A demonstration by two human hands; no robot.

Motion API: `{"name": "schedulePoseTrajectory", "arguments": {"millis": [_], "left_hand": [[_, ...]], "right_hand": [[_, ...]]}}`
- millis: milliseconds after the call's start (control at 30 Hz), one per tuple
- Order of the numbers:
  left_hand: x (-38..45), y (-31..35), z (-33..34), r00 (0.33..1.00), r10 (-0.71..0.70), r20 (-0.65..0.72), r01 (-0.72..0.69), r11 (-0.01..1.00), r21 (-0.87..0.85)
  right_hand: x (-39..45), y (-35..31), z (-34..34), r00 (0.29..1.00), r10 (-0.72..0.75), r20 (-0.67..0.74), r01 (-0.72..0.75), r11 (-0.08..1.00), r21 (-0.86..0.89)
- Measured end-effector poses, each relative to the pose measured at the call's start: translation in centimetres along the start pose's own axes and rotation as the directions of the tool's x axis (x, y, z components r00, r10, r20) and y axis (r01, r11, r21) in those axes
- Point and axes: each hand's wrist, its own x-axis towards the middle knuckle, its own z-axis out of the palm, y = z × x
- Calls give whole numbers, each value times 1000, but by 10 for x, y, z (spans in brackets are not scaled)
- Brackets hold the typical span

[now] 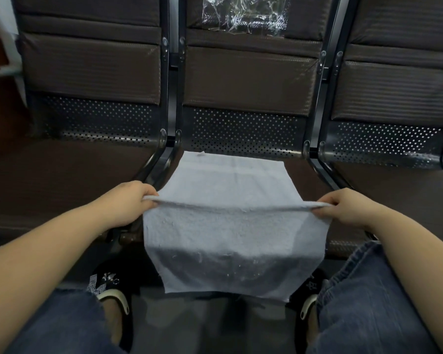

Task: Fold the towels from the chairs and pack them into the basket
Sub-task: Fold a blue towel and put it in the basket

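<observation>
While both hands' fingers pinch the towel (230, 226), its hanging half hides the seat (307, 175) edge.

A waiting area, by the look of it: a row of linked seats (243, 80) runs from nine to three o'clock, with brown padded backs, perforated metal panels (243, 131) and black steel frames (173, 98) between them.

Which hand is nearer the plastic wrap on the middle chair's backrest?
Right, by a little. The wrap sits right of centre; the right hand is below it, the left hand below and further left.
</observation>
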Motion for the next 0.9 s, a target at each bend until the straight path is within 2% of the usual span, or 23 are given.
{"name": "schedulePoseTrajectory", "arguments": {"millis": [100, 167, 233, 300, 400, 467, 533, 633, 767, 833, 900], "left_hand": [[0, -8, -4, 984, 59, -168, -62, 998, -10], [-2, -13, -8, 974, 87, -209, -117, 984, -138], [-6, -17, -13, 991, 54, -125, -95, 930, -354], [-12, -19, -18, 998, 59, 0, -50, 848, -527], [-10, -28, -14, 979, 106, 176, 26, 785, -619], [-5, -29, -11, 976, 98, 193, 46, 778, -627], [2, -30, -10, 988, 66, 139, 36, 778, -628], [20, -29, -9, 998, -12, -61, -18, 881, -472], [51, -14, -10, 916, -49, -399, -84, 947, -310], [66, -8, -5, 883, -72, -464, -73, 955, -288], [83, -6, 7, 900, -108, -422, -17, 959, -282]], "right_hand": [[-6, -2, -4, 990, -50, -130, 66, 990, 125], [-8, 0, -7, 979, -44, -197, 89, 970, 227], [-9, 2, -8, 979, -3, -204, 65, 952, 298], [-9, 5, -8, 990, 28, -141, 26, 929, 369], [-10, 6, -6, 999, 39, -37, -23, 928, 371], [-7, 6, -4, 999, 34, -19, -26, 946, 324], [-1, 4, -4, 999, 25, -48, -10, 960, 281], [14, -1, -1, 985, -2, -173, 36, 981, 191], [44, -19, 6, 915, -33, -402, 91, 988, 125], [61, -27, 17, 882, -7, -471, 90, 984, 153], [78, -29, 32, 887, 25, -461, 49, 988, 150]]}}
